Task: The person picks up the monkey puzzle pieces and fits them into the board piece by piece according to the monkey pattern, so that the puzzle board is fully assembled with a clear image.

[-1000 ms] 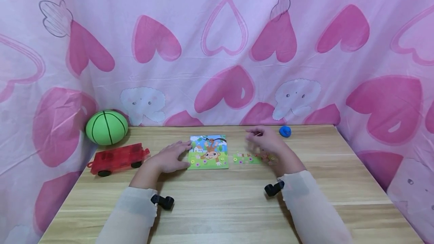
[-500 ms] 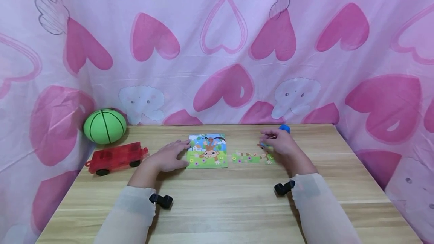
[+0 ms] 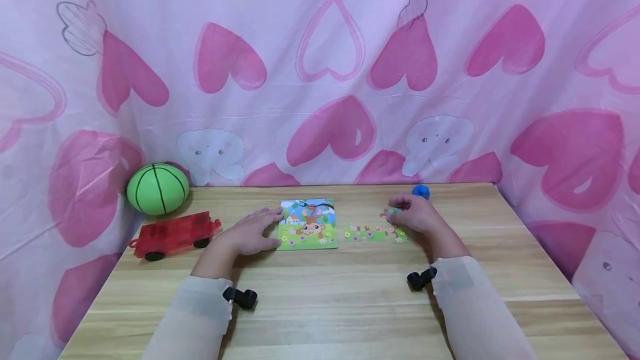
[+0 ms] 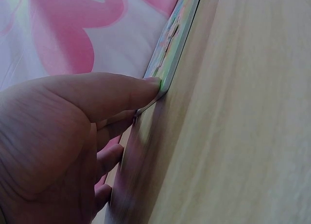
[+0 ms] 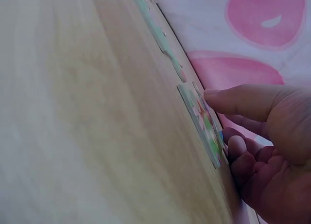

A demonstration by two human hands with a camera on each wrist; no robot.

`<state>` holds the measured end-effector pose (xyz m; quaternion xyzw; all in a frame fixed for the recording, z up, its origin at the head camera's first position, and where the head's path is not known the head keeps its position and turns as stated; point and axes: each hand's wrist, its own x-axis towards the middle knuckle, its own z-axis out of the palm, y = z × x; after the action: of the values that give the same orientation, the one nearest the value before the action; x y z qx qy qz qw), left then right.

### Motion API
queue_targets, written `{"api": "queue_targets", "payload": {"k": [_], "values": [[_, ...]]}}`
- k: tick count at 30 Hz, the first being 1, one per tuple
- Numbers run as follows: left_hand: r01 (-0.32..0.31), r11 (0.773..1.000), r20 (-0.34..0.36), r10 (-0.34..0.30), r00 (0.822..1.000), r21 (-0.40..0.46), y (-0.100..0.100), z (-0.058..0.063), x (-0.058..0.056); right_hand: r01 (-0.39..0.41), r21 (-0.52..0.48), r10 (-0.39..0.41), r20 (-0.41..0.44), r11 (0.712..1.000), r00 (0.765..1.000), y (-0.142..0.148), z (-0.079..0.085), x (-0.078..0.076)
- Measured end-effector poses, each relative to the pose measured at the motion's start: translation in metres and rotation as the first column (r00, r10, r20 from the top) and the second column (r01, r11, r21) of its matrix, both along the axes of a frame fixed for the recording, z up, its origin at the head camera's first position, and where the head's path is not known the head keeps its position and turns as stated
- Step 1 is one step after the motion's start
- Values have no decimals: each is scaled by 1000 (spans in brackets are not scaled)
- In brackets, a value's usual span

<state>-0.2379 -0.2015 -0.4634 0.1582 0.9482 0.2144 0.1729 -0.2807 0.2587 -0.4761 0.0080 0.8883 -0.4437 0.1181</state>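
Observation:
A square monkey jigsaw puzzle [image 3: 308, 229] lies flat on the table. My left hand [image 3: 250, 230] is spread at its left side; in the left wrist view the thumb [image 4: 146, 90] rests on the puzzle's near corner, with a fingertip just beyond the edge. Right of it, loose green puzzle pieces [image 3: 367, 233] with flowers and parts of a monkey lie in a row. My right hand [image 3: 417, 214] pinches a small blue and brown puzzle piece [image 3: 387, 213] just behind the row's right end. Its thumb is extended and its other fingers are curled, partly covering the piece.
A green ball [image 3: 157, 189] and a red toy wagon [image 3: 175, 236] with black wheels stand at the left of the wooden table [image 3: 320, 304]. Beyond my right hand lies a small blue object [image 3: 421, 191]. A pink heart-print cloth [image 3: 330, 43] hangs behind the table.
My right hand has moved right from above the gap beside the puzzle and come down behind the row of pieces with its small piece. My left hand has stayed put.

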Motion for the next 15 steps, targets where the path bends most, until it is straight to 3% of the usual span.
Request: {"api": "queue_targets", "payload": {"k": [15], "values": [[-19, 1000, 7, 19, 1000, -6, 0, -1, 0, -38, 85, 39, -12, 996, 999, -1, 1, 0]]}}
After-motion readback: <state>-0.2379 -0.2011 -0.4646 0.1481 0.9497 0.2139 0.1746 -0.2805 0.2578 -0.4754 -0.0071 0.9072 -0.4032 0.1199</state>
